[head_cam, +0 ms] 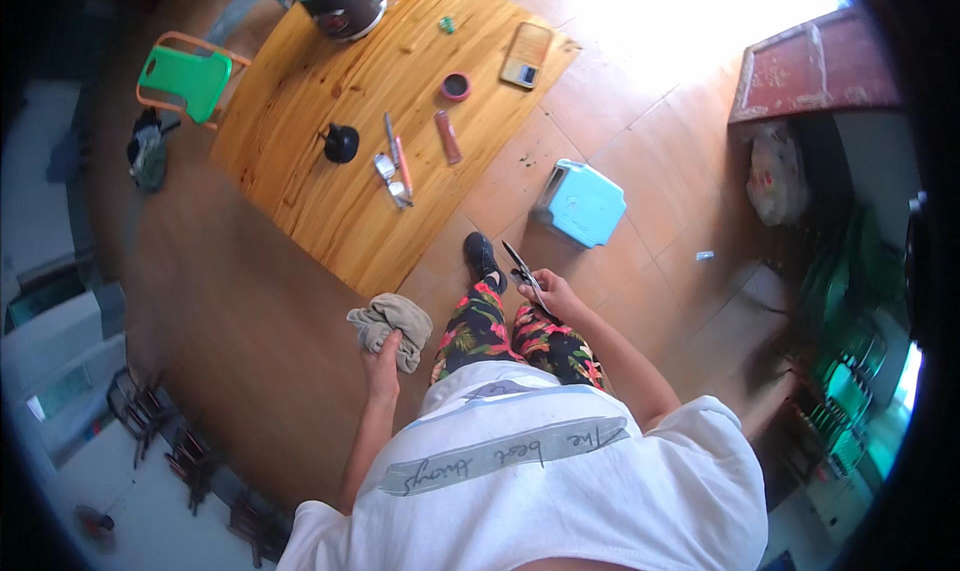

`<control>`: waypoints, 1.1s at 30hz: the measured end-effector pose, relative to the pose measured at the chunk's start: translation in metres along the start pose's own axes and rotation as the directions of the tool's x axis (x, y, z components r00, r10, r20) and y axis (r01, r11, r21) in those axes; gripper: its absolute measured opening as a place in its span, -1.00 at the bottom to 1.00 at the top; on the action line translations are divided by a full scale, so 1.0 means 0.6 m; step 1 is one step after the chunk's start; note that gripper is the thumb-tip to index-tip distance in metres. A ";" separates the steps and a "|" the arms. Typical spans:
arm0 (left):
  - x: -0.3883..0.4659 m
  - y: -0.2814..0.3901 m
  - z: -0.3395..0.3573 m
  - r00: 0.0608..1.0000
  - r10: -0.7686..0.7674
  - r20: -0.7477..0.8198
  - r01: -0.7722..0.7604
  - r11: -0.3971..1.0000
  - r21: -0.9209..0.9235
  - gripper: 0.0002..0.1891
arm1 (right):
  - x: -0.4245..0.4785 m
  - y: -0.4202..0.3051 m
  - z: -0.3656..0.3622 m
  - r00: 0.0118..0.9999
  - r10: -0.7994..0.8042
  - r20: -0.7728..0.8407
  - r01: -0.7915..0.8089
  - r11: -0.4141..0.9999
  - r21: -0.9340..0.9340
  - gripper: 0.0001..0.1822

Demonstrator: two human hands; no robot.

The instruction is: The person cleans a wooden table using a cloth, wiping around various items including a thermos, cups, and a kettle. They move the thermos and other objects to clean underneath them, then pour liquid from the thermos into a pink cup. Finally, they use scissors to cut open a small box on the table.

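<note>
My left hand [384, 361] grips a crumpled grey-beige cloth [397, 323] just off the near corner of a wooden table [300, 196]. In my right hand [551, 293] is a slim, dark, pointed object [519, 259], held over my legs; a small black part shows beside it, and its exact kind is unclear. On the table lie two pen-like sticks [403, 166], a pair of glasses [390, 181], a reddish tube [448, 137], a round pink-rimmed container [455, 87], a black knobbed object [341, 144] and a phone [527, 55].
A dark electric kettle [337, 8] and a small green item [447, 24] stand farther back on the table. Right of it, a blue plastic stool [587, 203] sits on the tiled floor. A green chair [187, 83], a reddish panel [814, 68] and a plastic bag [776, 177] are farther out.
</note>
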State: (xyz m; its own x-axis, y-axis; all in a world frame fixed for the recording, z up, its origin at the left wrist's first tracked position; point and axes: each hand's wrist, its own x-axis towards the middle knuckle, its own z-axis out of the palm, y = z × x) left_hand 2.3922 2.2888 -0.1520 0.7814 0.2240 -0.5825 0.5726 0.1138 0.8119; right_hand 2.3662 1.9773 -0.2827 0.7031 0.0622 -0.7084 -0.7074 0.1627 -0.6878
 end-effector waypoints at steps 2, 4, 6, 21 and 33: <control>-0.030 -0.005 0.020 0.997 0.056 0.060 -0.058 0.998 0.033 -0.68 | -0.054 0.003 -0.041 0.999 0.053 0.003 -0.053 0.996 0.077 -0.51; -0.053 -0.008 0.044 0.990 0.086 0.115 -0.093 0.994 0.055 -0.67 | -0.097 0.021 -0.080 0.995 0.076 -0.061 -0.074 0.996 0.042 -0.44; -0.087 -0.014 0.077 0.990 0.080 0.114 -0.098 0.983 0.158 -0.65 | -0.137 0.056 -0.117 0.988 0.016 -0.152 -0.016 1.000 0.000 -0.37; -0.308 -0.125 0.703 0.194 -0.273 0.942 -0.738 0.593 0.323 -0.62 | -0.868 0.468 -0.186 -0.212 0.509 -0.835 -0.048 0.848 0.529 -0.53; -0.773 -0.529 0.940 -0.113 -0.564 0.818 -0.331 0.798 0.504 -0.56 | -0.839 0.903 0.095 0.288 0.945 -0.154 0.952 -0.264 0.156 -0.75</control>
State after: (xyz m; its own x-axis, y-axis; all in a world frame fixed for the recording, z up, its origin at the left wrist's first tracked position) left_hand 1.9883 1.6032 -0.1616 -0.2079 -0.8814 -0.4242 0.3237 -0.4712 0.8205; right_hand 1.6333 2.0901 -0.2900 -0.4778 0.0205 -0.8783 0.8673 0.1700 -0.4678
